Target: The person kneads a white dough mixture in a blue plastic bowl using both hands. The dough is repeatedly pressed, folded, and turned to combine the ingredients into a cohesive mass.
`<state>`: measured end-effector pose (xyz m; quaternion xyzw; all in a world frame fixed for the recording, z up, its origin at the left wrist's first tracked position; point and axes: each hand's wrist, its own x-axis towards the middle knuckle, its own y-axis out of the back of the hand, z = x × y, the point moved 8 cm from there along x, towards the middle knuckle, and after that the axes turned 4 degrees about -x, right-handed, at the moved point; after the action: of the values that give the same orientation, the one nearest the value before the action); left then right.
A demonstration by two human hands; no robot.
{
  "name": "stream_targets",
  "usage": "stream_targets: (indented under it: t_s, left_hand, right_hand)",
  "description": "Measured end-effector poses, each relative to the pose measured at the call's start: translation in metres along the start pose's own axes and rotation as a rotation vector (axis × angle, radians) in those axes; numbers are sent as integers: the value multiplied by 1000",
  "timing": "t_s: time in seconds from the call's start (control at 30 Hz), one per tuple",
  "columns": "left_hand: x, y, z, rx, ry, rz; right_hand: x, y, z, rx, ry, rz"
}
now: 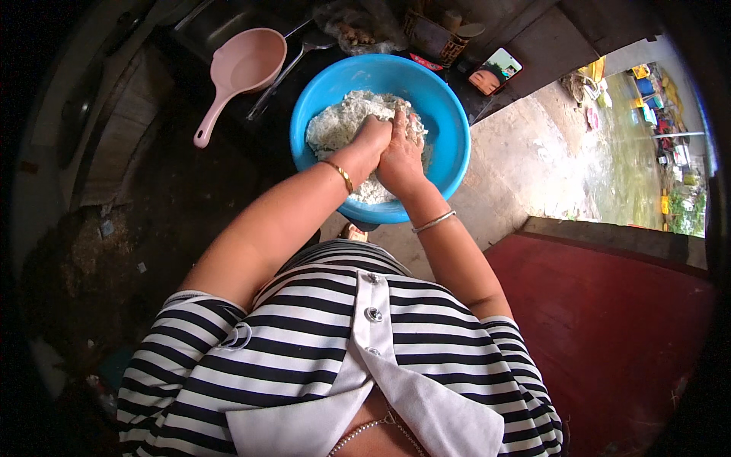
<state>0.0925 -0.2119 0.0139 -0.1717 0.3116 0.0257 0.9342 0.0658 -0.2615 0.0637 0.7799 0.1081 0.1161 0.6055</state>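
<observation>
A blue plastic basin [451, 137] stands in front of me on a dark counter, with floury dough [337, 125] in it and loose flour at its near side. My left hand [376, 137], at the end of the arm with the gold bangle, is curled on the dough. Which arm is which follows from its side: the bangled arm at picture left is my left one. My right hand [404, 151], below the silver bangle, lies against the left hand, its flour-coated fingers stretched over the dough. The fingertips of the left hand are partly hidden.
A pink plastic ladle [248, 60] and a metal-handled utensil [280, 80] lie left of the basin. Behind it are a clear plastic bag [362, 28] and a woven basket [437, 37]. A phone [495, 71] leans at the back right. A dark red panel [599, 337] is at right.
</observation>
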Motion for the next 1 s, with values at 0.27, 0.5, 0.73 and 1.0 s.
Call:
stream_targets:
  t_s: [0.27,0.5,0.73,1.0]
  left_hand:
    - [29,12,-7,-186,203,-51]
    - [14,-6,-7,30,-212,-60]
    - [27,11,-4,67,111,-153]
    - [3,-1,3,-204,171,-446]
  right_hand:
    - [-18,21,-29,85,234,2]
    - [-13,-6,-2,-8,129,-45]
    - [-27,25,-29,24,319,134]
    - [-8,14,26,1923,-234,-259]
